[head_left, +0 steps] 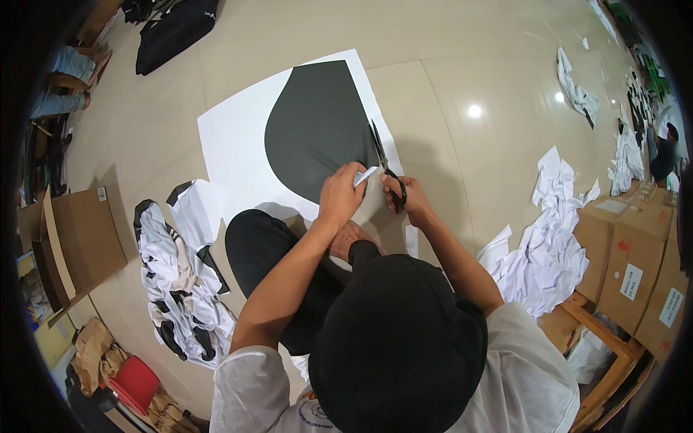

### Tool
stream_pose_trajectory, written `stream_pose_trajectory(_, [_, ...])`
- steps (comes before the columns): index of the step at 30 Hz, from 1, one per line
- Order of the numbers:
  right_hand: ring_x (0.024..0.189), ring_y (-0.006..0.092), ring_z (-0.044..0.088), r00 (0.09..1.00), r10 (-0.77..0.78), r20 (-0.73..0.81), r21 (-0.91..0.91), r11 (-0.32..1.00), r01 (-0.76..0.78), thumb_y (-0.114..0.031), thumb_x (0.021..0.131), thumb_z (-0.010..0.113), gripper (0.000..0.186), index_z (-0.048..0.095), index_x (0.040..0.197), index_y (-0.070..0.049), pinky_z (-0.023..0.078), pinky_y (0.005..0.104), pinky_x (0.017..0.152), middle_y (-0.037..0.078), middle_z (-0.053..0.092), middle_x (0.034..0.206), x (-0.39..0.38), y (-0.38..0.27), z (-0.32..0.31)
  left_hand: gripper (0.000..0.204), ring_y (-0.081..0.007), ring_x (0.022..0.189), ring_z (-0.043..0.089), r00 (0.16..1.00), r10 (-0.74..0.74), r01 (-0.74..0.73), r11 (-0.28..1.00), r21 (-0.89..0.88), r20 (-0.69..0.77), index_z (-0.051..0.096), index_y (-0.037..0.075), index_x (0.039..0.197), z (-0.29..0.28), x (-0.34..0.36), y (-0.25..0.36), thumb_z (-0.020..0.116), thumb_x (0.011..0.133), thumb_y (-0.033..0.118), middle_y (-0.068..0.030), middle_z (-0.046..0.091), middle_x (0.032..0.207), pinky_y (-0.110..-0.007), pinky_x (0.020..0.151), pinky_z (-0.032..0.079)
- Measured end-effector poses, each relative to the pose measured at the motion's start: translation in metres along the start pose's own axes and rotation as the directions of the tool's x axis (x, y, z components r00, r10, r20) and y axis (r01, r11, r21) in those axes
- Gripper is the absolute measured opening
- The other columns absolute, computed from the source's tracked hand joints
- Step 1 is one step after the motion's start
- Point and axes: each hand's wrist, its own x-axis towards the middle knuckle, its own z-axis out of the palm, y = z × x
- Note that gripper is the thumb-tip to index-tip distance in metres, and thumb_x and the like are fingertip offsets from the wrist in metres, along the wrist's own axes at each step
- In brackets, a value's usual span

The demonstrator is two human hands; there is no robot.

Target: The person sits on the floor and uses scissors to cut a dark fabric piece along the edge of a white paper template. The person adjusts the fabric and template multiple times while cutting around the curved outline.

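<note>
A large white sheet (pixel 234 137) lies on the floor in front of me, with a dark grey rounded shape (pixel 317 123) on it that narrows toward its far end. Black-handled scissors (pixel 383 156) are in my right hand (pixel 410 198), its fingers through the handle loops. Their blades point away from me along the shape's right edge, by the white margin. My left hand (pixel 339 193) is closed on the sheet's near right part, where a white edge curls up between thumb and fingers. A narrow white strip (pixel 411 241) hangs below my right hand.
White and black scraps (pixel 180 289) lie in a heap at left, beside an open cardboard box (pixel 86 234). Crumpled white paper (pixel 545 245) is piled at right, near stacked cartons (pixel 628 252). A black bag (pixel 177 36) lies far left; another person (pixel 663 151) is far right.
</note>
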Motion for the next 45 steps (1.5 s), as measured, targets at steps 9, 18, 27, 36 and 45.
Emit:
stream_pose_trajectory(9, [0.052, 0.0118, 0.058, 0.996, -0.076, -0.050, 0.000, 0.997, 0.076, -0.047, 0.094, 0.086, 0.046, 0.066, 0.082, -0.008, 0.040, 0.0289, 0.048, 0.001, 0.060, 0.066, 0.015, -0.005, 0.013, 0.017, -0.0393, 0.116, 0.065, 0.983, 0.184, -0.183, 0.978, 0.103, 0.002, 0.071, 0.007, 0.109, -0.025, 0.005, 0.014, 0.076, 0.094, 0.015, -0.0144, 0.067, 0.120, -0.052, 0.095, 0.050])
stream_pose_trajectory(18, [0.052, 0.0103, 0.056, 0.993, -0.048, -0.108, 0.004, 0.999, 0.049, -0.044, 0.093, 0.088, 0.045, 0.065, 0.083, -0.007, 0.043, 0.0268, 0.048, 0.000, 0.060, 0.069, 0.023, -0.016, 0.021, 0.025, -0.0461, 0.136, 0.059, 0.980, 0.186, -0.192, 0.975, 0.109, 0.067, 0.067, 0.005, 0.117, -0.027, 0.007, 0.010, 0.076, 0.096, 0.016, -0.0197, 0.061, 0.147, -0.069, 0.123, 0.038])
stream_pose_trajectory(27, [0.050, 0.0109, 0.055, 0.991, -0.024, -0.134, -0.055, 0.998, 0.017, -0.039, 0.094, 0.086, 0.038, 0.069, 0.083, -0.007, 0.041, 0.0275, 0.049, 0.001, 0.063, 0.068, 0.025, -0.021, 0.020, 0.026, -0.0469, 0.138, 0.058, 0.986, 0.134, -0.144, 0.984, 0.107, 0.099, 0.069, 0.005, 0.119, -0.026, 0.010, 0.008, 0.077, 0.097, 0.016, -0.0204, 0.060, 0.150, -0.069, 0.122, 0.040])
stream_pose_trajectory(36, [0.050, 0.0113, 0.055, 0.987, -0.065, -0.146, -0.082, 0.995, 0.053, -0.040, 0.093, 0.087, 0.043, 0.064, 0.077, -0.007, 0.039, 0.0287, 0.048, 0.000, 0.059, 0.063, 0.027, -0.012, 0.017, 0.027, -0.0465, 0.140, 0.058, 0.987, 0.095, -0.106, 0.991, 0.083, 0.128, 0.069, 0.004, 0.122, -0.025, 0.009, 0.006, 0.075, 0.099, 0.017, -0.0204, 0.060, 0.151, -0.064, 0.123, 0.042])
stream_pose_trajectory(45, [0.050, 0.0110, 0.055, 0.987, -0.065, -0.146, -0.087, 0.995, 0.053, -0.033, 0.092, 0.085, 0.036, 0.066, 0.080, -0.005, 0.040, 0.0285, 0.048, 0.001, 0.060, 0.063, 0.025, -0.011, 0.017, 0.028, -0.0461, 0.141, 0.057, 0.987, 0.105, -0.114, 0.991, 0.068, 0.125, 0.068, 0.003, 0.123, -0.024, 0.009, 0.006, 0.074, 0.099, 0.016, -0.0211, 0.061, 0.150, -0.061, 0.124, 0.042])
